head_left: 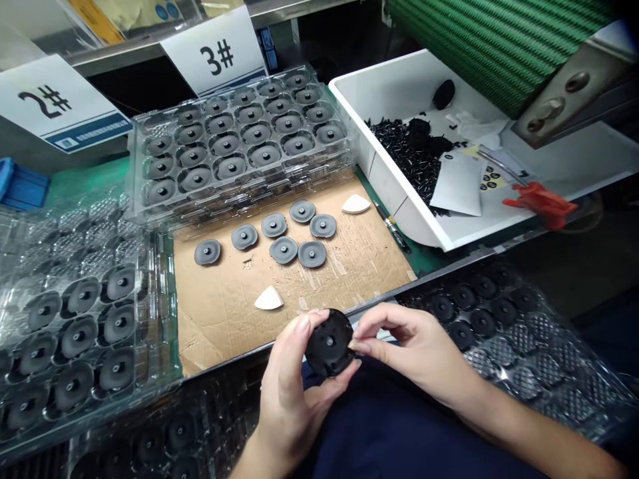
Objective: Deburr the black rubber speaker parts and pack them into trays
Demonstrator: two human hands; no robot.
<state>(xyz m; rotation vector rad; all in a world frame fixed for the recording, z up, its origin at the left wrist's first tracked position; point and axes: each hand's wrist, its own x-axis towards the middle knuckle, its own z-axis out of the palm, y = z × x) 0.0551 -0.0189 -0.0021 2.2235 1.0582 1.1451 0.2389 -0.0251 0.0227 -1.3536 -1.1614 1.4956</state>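
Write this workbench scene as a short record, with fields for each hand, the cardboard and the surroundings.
left hand: holds a round black disc from below
right hand: fingertips pinch the disc's edge
cardboard sheet: seven grey discs, two white triangular pieces
nearby: stacked clear plastic trays, white bin of small black parts, 2# sign, 3# sign

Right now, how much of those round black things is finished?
Looks done: the stacked clear tray under the 3# sign has a gray disc in every pocket that shows. In hand: the left hand holds a black disc, and the right hand's fingertips touch its edge. Left: seven gray discs lie on the cardboard, and the clear tray at the left has empty pockets.
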